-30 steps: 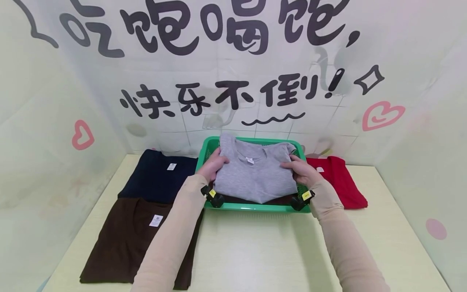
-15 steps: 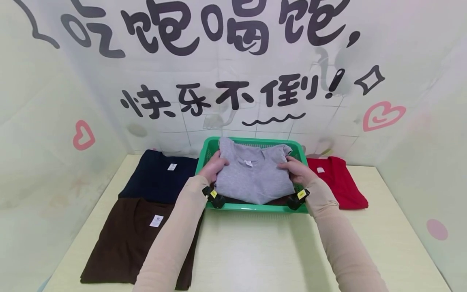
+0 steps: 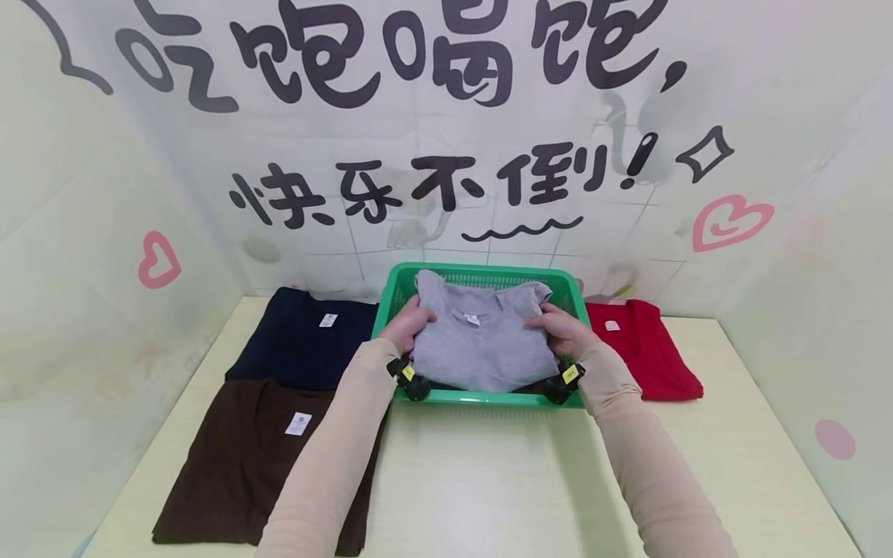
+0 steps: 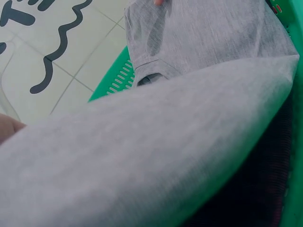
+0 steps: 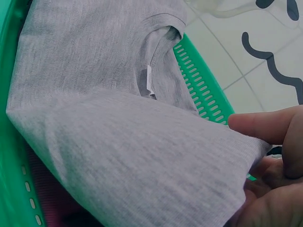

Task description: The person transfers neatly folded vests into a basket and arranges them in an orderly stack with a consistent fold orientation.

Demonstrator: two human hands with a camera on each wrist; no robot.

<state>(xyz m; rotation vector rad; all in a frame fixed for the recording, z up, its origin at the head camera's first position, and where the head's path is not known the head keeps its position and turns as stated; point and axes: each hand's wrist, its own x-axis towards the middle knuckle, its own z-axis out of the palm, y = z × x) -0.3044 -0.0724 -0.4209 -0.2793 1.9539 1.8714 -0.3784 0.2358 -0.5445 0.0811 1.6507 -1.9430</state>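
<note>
A folded grey T-shirt with a white neck label lies within the rim of a green plastic basket. My left hand grips the shirt's left side, and my right hand pinches its right side between thumb and fingers. In the right wrist view the right hand shows clearly at the edge of the grey T-shirt. The left wrist view is mostly filled by the grey T-shirt; only a bit of the left hand shows there. Dark cloth lies beneath the shirt in the basket.
Left of the basket a folded navy shirt lies behind a folded brown shirt. A folded red shirt is on the right. All rest on a pale table against a printed wall.
Both hands have lowered the grey T-shirt slightly into the basket, toward me. The right hand has moved a little to the left. The other shirts have stayed put.
</note>
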